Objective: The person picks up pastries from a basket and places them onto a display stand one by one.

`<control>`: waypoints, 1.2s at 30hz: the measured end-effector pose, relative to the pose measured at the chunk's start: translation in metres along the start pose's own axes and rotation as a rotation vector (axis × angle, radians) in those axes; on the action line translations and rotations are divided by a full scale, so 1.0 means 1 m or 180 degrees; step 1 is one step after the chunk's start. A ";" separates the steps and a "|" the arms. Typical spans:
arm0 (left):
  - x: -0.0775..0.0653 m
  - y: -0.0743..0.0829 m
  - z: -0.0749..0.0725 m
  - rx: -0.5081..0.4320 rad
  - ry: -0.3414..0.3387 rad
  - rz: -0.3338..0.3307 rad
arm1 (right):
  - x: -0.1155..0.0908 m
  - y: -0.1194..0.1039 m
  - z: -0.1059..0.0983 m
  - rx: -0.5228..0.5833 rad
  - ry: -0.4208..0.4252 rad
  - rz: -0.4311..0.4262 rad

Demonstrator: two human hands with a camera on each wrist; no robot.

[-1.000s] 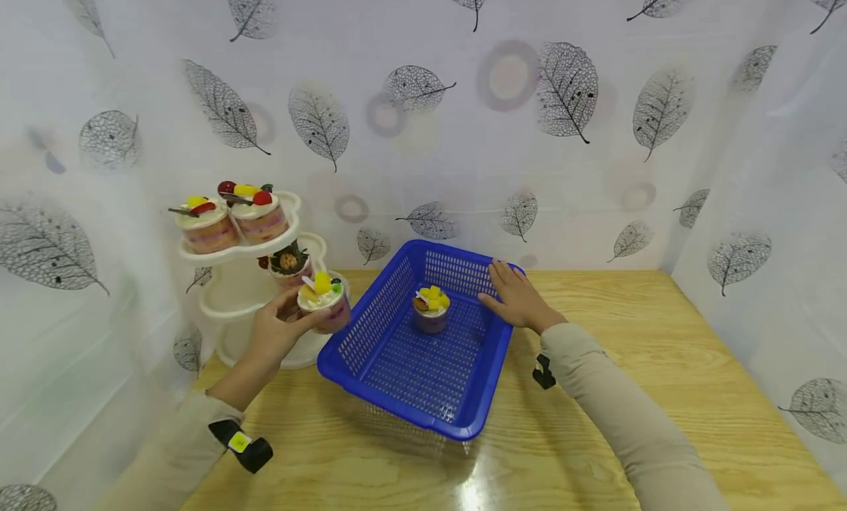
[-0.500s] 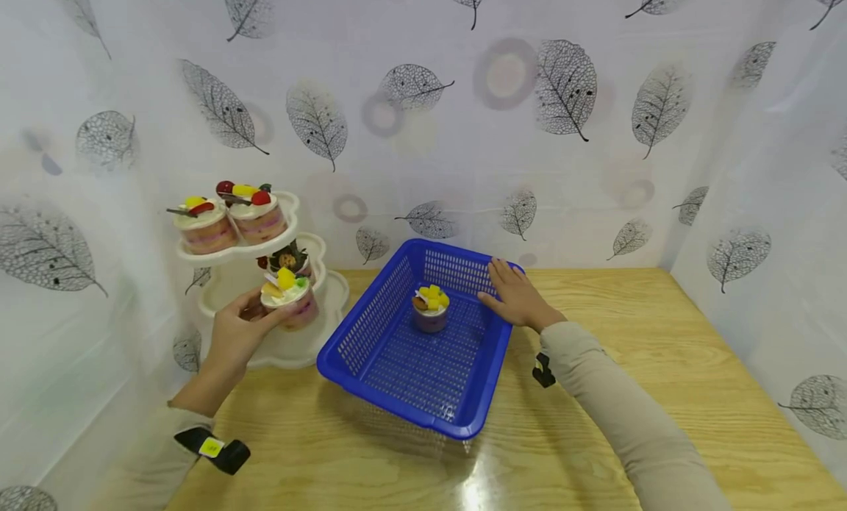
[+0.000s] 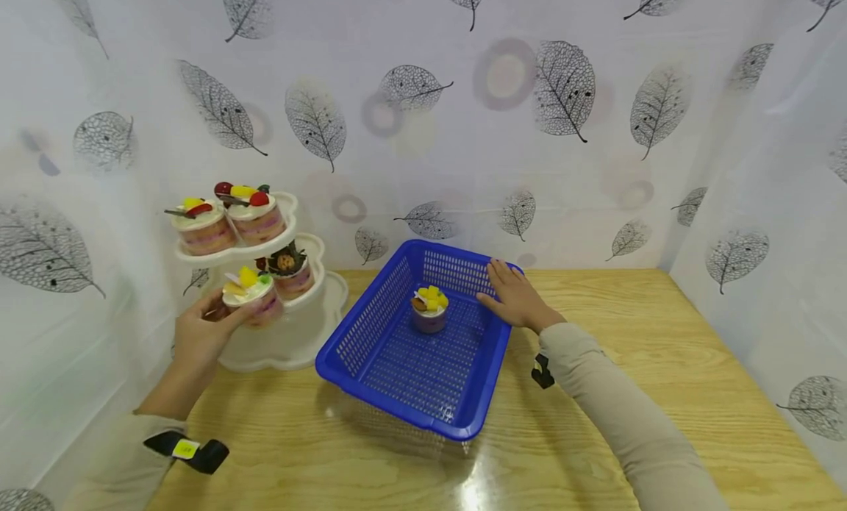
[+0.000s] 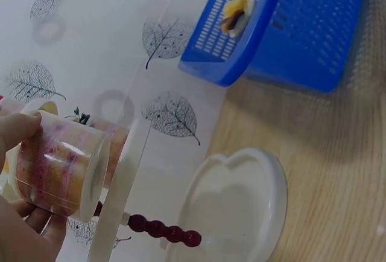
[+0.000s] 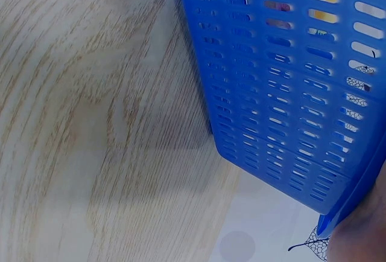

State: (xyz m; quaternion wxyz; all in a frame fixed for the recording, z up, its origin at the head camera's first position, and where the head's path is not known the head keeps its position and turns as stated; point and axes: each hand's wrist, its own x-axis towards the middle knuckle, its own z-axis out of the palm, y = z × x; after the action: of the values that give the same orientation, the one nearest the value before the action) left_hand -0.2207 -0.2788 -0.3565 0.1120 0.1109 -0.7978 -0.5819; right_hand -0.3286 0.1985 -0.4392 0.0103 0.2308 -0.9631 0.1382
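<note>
My left hand grips a clear dessert cup with layered cake, cream and yellow fruit on top. It holds the cup at the middle tier of a white tiered stand, left of a cup with a dark topping. In the left wrist view, thumb and fingers wrap the cup's side; whether its base touches the tier I cannot tell. My right hand rests with straight fingers on the back right rim of a blue plastic basket. One cup with yellow cubes stands inside the basket.
Two fruit-topped cups sit on the stand's top tier. In the left wrist view, a dark red beaded post joins the tiers above the white bottom tier. A leaf-patterned curtain encloses the wooden table.
My left hand has moved left with the dessert cup, from beside the basket's left rim to the stand's middle tier. My right hand and the basket have stayed in place.
</note>
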 end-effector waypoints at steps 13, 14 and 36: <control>0.020 -0.007 -0.018 -0.0736 0.0367 -0.0524 | 0.001 -0.002 0.001 -0.0015 0.0031 -0.0028; 0.022 -0.007 -0.019 -0.0786 0.0430 -0.0503 | 0.001 -0.001 0.001 -0.0018 0.0033 -0.0029; 0.051 -0.026 -0.006 -0.0328 0.1014 -0.0346 | 0.000 0.002 0.001 0.0013 0.0055 -0.0028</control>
State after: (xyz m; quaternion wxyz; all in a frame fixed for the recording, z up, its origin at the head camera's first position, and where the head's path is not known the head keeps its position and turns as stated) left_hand -0.2657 -0.3075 -0.3772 0.2109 0.2388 -0.7319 -0.6023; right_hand -0.3293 0.1999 -0.4403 0.0188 0.2338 -0.9617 0.1421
